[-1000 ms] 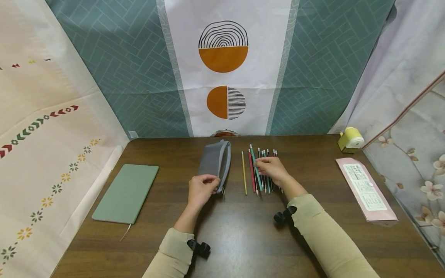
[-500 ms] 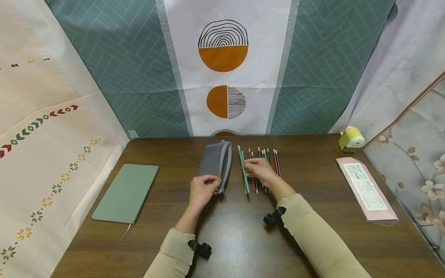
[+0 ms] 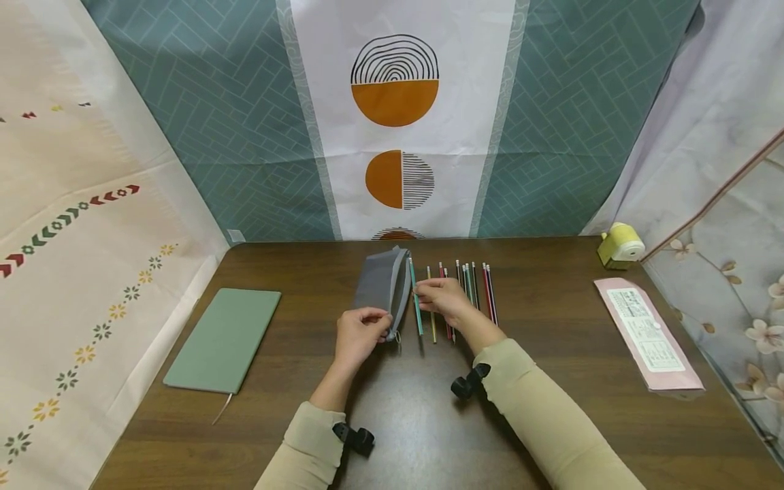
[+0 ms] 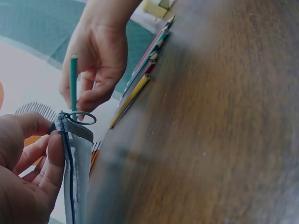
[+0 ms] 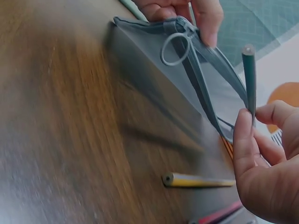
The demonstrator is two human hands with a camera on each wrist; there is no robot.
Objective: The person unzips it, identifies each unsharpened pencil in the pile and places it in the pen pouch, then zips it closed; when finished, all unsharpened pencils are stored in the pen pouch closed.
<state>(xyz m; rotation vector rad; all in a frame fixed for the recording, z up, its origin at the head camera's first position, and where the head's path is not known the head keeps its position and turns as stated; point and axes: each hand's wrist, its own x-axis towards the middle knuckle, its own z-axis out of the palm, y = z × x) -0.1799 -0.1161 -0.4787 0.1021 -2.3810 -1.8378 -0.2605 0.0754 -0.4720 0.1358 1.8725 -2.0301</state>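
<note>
A grey zippered pouch (image 3: 375, 278) lies at the middle of the table, its zip side parted. My left hand (image 3: 361, 334) pinches the pouch's near corner beside the metal ring (image 5: 175, 49). A teal pencil (image 3: 416, 305) is pinched upright between the thumb and fingers of my right hand (image 3: 445, 300), just right of the pouch's opening. In the right wrist view that pencil (image 5: 250, 79) stands beside the zip edge. A yellow pencil (image 3: 432, 327) lies under the right fingers, and several more pencils (image 3: 490, 294) lie in a row, partly hidden by that hand.
A green notebook (image 3: 223, 340) lies on the left of the brown table (image 3: 416, 435). On the right are a pink packet (image 3: 648, 333) with a white label and, behind it, a yellow-green sharpener-like object (image 3: 621, 246). Patterned cloths hang at the back and sides.
My right hand has carried the teal pencil left from the row, past the yellow pencil, to the pouch's edge. The left hand keeps its hold on the corner, almost unmoved.
</note>
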